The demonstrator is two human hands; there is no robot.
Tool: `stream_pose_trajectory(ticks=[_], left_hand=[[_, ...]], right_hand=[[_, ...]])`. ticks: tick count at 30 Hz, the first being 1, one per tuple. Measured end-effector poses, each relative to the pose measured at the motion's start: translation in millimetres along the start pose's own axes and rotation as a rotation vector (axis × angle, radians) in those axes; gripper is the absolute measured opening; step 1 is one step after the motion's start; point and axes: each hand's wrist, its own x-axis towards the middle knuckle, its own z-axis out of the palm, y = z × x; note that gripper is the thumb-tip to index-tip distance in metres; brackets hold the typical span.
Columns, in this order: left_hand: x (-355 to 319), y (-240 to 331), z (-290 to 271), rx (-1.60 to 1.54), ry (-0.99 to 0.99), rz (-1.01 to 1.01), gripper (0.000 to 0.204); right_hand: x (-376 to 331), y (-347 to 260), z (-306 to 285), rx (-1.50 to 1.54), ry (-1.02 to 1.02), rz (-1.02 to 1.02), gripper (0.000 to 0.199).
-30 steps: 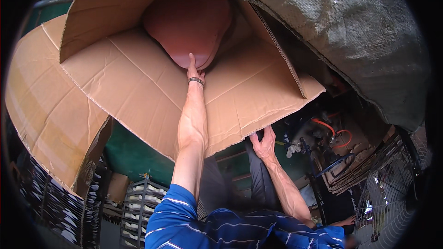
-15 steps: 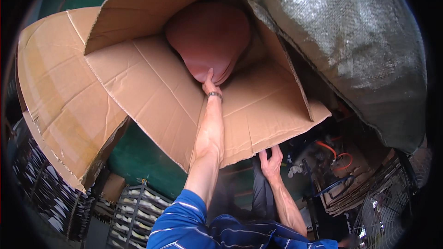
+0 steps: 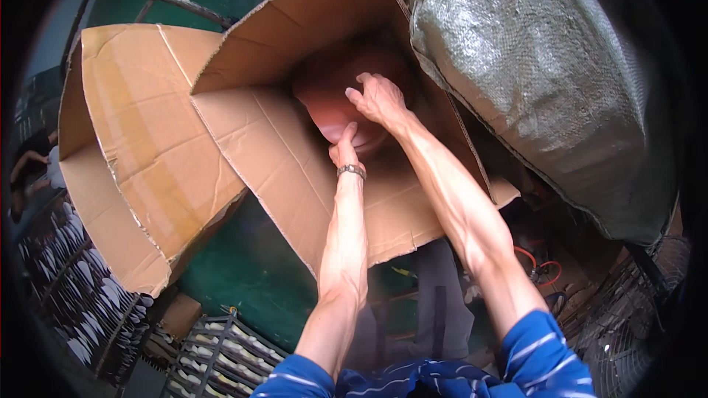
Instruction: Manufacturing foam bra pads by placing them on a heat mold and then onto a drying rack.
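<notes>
Inside the cardboard box (image 3: 258,133), the red-brown rounded piece (image 3: 322,97) extends beyond my left hand (image 3: 345,149), which clamps its near end, and under my loosely open right hand (image 3: 380,100).

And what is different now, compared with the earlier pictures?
The right hand has come off the near edge of the box and moved forward, over the reddish-brown item. The left hand stays at the item's near end, thumb on top.

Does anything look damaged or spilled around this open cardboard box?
Only wear: the cardboard box has a creased near panel with a rough edge. No spill shows. The reddish-brown piece inside is partly hidden.
</notes>
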Motion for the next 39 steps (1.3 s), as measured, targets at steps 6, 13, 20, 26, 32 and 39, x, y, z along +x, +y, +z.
stream_pose_trajectory(ticks=[6, 13, 20, 26, 32, 39], left_hand=[[-19, 22, -1, -0.08, -0.052, 0.028, 0.05], [-93, 42, -37, -0.053, -0.058, -0.027, 0.057], [-193, 66, -65, 0.138, -0.037, -0.084, 0.067], [-285, 115, -100, -0.013, 0.029, -0.102, 0.053], [-339, 150, -95, 0.083, -0.034, -0.136, 0.08], [-396, 174, -113, 0.069, -0.069, -0.1, 0.091]], right_hand=[[56, 47, 54, -0.18, -0.245, 0.1, 0.074], [35, 81, 78, 0.01, -0.366, 0.214, 0.083], [-57, 84, 80, 0.153, -0.753, 0.3, 0.1], [-89, -15, 31, -0.091, -1.133, 0.008, 0.111], [-46, 13, 18, 0.193, -1.121, -0.022, 0.119], [-75, 24, 0, 0.217, -1.104, 0.102, 0.105]])
